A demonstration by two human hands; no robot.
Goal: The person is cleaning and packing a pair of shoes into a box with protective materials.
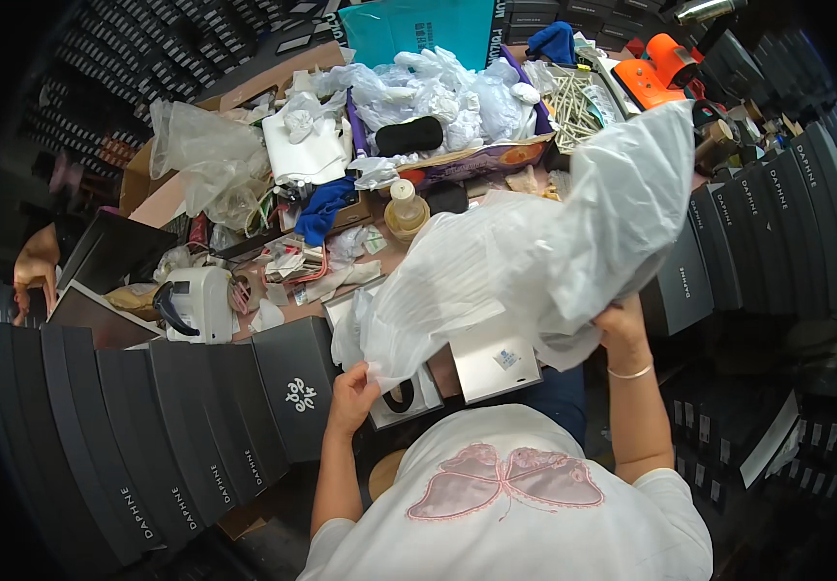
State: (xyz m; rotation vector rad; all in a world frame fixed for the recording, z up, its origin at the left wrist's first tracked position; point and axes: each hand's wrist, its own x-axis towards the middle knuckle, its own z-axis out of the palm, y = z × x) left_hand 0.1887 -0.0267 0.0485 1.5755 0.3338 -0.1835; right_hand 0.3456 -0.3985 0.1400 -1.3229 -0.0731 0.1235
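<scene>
A large, crumpled, filmy white sheet (pixel 467 281), like a thin plastic bag, stretches across the middle between my hands. My left hand (pixel 352 397) pinches its lower left edge. Farther right, my right hand (pixel 622 324) is closed around the gathered lower right part, while the rest billows up above it. Under the sheet stands an open shoebox (pixel 416 412) with a white inside; something black shows in it, mostly hidden. Beside it lies a white-lined lid or box half (pixel 486 380) with a small printed packet (pixel 506 359) on it.
Dark shoeboxes (pixel 186 416) line the left, more (pixel 757 223) the right. Across the cluttered table are a purple-edged carton (pixel 496 160) of crumpled white paper, a capped bottle (pixel 405 208), a white device (pixel 197 302) and an orange tool (pixel 655 73). Someone's arm (pixel 36 261) shows far left.
</scene>
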